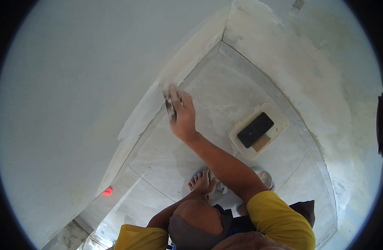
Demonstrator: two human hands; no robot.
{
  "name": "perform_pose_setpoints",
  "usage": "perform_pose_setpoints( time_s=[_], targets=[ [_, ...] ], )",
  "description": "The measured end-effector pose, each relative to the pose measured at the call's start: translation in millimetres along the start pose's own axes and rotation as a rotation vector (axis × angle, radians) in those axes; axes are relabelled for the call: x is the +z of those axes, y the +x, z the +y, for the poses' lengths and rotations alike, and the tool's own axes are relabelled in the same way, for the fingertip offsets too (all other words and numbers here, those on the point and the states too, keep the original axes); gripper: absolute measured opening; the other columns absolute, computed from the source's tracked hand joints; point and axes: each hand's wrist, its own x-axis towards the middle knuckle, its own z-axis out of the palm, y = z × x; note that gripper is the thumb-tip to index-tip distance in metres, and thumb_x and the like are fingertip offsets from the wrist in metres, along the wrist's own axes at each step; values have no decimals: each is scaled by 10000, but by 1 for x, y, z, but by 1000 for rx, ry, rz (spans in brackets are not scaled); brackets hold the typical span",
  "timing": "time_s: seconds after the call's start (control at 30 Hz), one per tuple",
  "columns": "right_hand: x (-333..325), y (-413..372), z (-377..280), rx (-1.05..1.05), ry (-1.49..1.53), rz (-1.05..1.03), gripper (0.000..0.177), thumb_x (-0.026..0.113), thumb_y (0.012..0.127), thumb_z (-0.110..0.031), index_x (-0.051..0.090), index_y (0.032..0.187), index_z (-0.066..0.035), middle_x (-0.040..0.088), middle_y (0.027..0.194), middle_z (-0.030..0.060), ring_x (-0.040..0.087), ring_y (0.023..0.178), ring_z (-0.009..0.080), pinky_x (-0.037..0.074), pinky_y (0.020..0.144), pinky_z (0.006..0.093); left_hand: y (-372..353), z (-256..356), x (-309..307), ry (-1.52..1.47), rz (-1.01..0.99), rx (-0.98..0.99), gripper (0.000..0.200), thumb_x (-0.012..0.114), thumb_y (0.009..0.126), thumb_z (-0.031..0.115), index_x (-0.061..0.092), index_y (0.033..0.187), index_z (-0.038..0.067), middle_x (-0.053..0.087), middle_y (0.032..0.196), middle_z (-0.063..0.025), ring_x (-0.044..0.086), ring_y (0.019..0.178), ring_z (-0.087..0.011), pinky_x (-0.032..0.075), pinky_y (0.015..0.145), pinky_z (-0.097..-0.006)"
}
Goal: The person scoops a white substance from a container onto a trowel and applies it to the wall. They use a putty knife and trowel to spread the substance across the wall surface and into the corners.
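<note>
Right hand [182, 114] closed tight around a small scraper [170, 107], blade held against the wall [74, 83] base at frame centre, tray [280, 124] with black sponge [255, 129] set on floor right of centre, left hand hidden.

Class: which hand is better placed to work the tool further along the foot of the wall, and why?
Right. The right hand holds the small tool against the joint where the wall meets the floor tiles. The left arm is folded back beside the knee, its hand hidden.
</note>
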Motion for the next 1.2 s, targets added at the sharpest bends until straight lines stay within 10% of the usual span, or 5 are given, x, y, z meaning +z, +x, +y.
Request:
perform_pose_setpoints(
  time_s=[0.3, 0.63, 0.77, 0.93, 1.2],
  targets=[
    [-50, 137, 96, 207, -190, 222, 200, 557, 797, 11, 549, 983, 82, 600, 941, 273, 589, 895, 423, 453, 758, 455, -3, 6, -9, -4, 24, 27, 849, 511, 840, 606, 199, 1475, 135, 430, 1287, -339, 356, 1219, -533, 202, 996, -631],
    [-13, 16, 34, -38, 27, 74, 416, 561, 822, -24, 508, 1211, 112, 626, 792, 279, 628, 714, 408, 482, 614, 395, 1, 7, -10, 50, -42, -38, 841, 492, 835, 638, 188, 1485, 200, 390, 1345, -296, 337, 1244, -519, 211, 995, -637],
    [-47, 92, 85, 295, -185, 169, 410, 515, 850, 2, 508, 1257, 51, 626, 935, 285, 607, 814, 438, 468, 675, 430, 0, 4, -6, 40, -18, -42, 845, 493, 831, 642, 187, 1486, 205, 391, 1342, -292, 335, 1244, -517, 195, 999, -641],
    [-41, 126, 108, 213, -228, 145, 394, 507, 849, 5, 520, 1238, 63, 631, 851, 281, 610, 800, 437, 465, 669, 427, 2, -2, -1, 15, -9, 5, 842, 499, 827, 638, 195, 1483, 206, 404, 1334, -288, 343, 1232, -524, 208, 986, -643],
    [2, -20, 0, 28, 14, -30, 724, 495, 651, 181, 440, 1356, 21, 562, 1252, 221, 594, 1088, 360, 510, 847, 365, 0, 4, -5, 123, -49, -9, 845, 534, 823, 610, 234, 1457, 139, 425, 1293, -325, 366, 1206, -538, 218, 966, -653]
  ],
)
